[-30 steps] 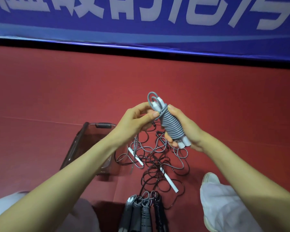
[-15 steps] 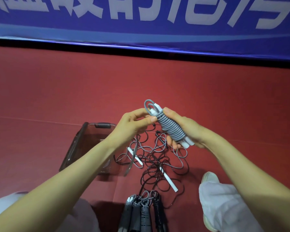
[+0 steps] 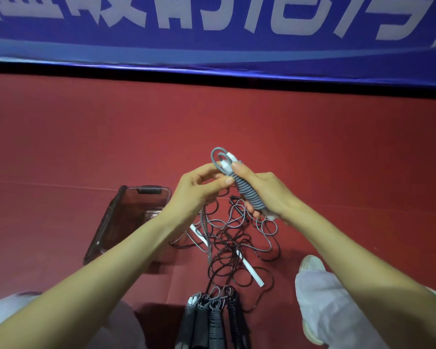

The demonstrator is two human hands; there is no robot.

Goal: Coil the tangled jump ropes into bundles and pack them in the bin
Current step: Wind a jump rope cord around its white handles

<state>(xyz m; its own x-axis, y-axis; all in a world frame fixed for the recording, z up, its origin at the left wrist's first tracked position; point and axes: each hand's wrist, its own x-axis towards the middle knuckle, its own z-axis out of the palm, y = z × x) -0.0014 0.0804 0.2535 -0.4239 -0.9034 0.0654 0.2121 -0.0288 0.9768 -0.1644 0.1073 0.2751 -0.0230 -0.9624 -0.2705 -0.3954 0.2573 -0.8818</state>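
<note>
Nearest the camera, four coiled bundles [image 3: 214, 321] in dark gray and black are lying side by side on the red floor [image 3: 86, 137], their looped ends pointing away. Just right of them a pale trouser leg [image 3: 320, 311] is bending down to a white shoe [image 3: 312, 267] that is resting on the floor. Beyond the bundles, a tangle of ropes [image 3: 239, 248] in thin black and gray cord is sprawling across the floor, with one white handle [image 3: 251, 270] lying slantwise at its near edge. Left of the tangle, a smoky clear bin [image 3: 103, 230] is standing open, its near right corner hidden under the left forearm; what is lying inside is too dim to tell. Above the tangle, both hands are meeting round a gray jump rope [image 3: 247, 192], its cord wound tightly round white handles into a slanting bundle with a small loop sticking out at the top. The right hand [image 3: 267, 192] is gripping the bundle along its length, thumb pressing near the top end and fingers curling underneath. The left hand [image 3: 196, 190] is pinching the cord at the bundle's upper part, fingers curled and thumb tip touching the coils, while a loose gray strand is hanging down beneath it. Farther off, the floor is running to a dark strip below a blue banner [image 3: 212, 46] carrying large white characters.
</note>
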